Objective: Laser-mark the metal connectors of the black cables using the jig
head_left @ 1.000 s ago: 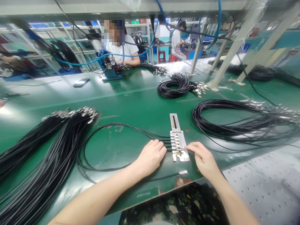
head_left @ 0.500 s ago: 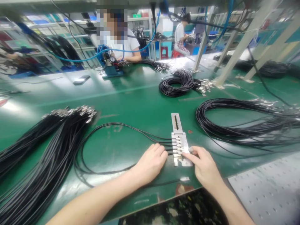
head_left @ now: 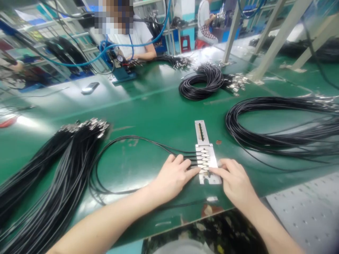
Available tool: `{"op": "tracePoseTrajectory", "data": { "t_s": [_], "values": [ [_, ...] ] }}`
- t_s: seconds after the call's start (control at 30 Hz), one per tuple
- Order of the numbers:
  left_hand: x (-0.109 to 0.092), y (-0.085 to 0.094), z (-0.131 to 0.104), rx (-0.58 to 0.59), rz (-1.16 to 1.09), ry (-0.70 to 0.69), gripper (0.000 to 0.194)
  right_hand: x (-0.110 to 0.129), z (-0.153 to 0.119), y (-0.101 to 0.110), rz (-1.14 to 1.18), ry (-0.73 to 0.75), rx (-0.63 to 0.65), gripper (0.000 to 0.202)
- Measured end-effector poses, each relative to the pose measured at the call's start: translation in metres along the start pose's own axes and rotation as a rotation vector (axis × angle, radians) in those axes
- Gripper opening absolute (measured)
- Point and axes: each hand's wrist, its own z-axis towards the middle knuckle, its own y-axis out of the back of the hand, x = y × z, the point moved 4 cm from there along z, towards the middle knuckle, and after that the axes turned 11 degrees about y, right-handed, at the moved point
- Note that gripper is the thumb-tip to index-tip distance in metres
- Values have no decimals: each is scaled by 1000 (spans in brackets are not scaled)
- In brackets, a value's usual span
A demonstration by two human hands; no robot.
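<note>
A metal fixture (head_left: 215, 179) lies on the green table, its slotted hinged plate (head_left: 200, 131) folded away from me. Several silver cable connectors (head_left: 203, 159) sit in a row across it, their black cables (head_left: 132, 137) looping out to the left. My left hand (head_left: 173, 176) rests over these cables with fingers apart, its thumb stretched to the lowest connector. From the other side, my right hand (head_left: 235, 178) reaches its thumb to the same connector's end. The right index finger is bent beside the fixture's right edge. Below, one loose cable end (head_left: 212, 199) lies on the table.
A thick cable bundle (head_left: 60, 176) lies at left. Coiled cables (head_left: 202, 84) and a larger loop (head_left: 265, 135) lie beyond and to the right. A perforated metal plate (head_left: 304, 208) is at lower right. Across the table, a person (head_left: 140, 38) sits by a blue machine (head_left: 120, 72).
My left hand has loosened from its closed hold by the cables, and its thumb now extends onto the lowest connector. My right thumb stays at the fixture. The view has tilted slightly downward.
</note>
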Motion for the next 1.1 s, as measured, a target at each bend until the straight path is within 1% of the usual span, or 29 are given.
{"op": "tracePoseTrajectory", "data": {
  "t_s": [0.1, 0.17, 0.23, 0.3, 0.4, 0.47, 0.53, 0.6, 0.67, 0.77, 0.87, 1.0, 1.1],
  "values": [
    [-5, 7, -7, -27, 18, -27, 35, -1, -3, 2, 30, 14, -10, 40],
    [-9, 8, -19, -54, -2, -30, 32, -2, -6, 5, 75, 3, -49, 43],
    [-15, 4, -36, -76, -56, -22, 26, -4, -9, 8, 111, -27, -105, 44],
    [-23, -5, -54, -82, -126, -30, 21, -4, -11, 9, 122, -50, -144, 44],
    [-30, -17, -69, -99, -224, -47, 17, -3, -12, 10, 124, -58, -164, 44],
    [-26, -18, -67, -155, -305, -14, 17, -3, -11, 9, 135, -65, -166, 44],
    [-16, -14, -58, -215, -367, 65, 18, -3, -11, 9, 149, -71, -164, 44],
    [-4, -10, -46, -240, -343, 150, 17, -4, -10, 9, 161, -75, -161, 44],
    [2, -8, -35, -224, -242, 180, 17, -4, -9, 9, 166, -76, -159, 43],
    [0, -9, -26, -195, -103, 145, 18, -3, -9, 9, 163, -76, -139, 41],
    [-6, -12, -23, -184, -31, 90, 21, -3, -8, 8, 150, -67, -103, 40],
    [-11, -12, -23, -191, -9, 50, 24, -2, -10, 7, 135, -28, -93, 41],
    [-11, -15, -24, -184, -22, 55, 26, 2, -11, 6, 86, 47, -58, 43]
  ]
}}
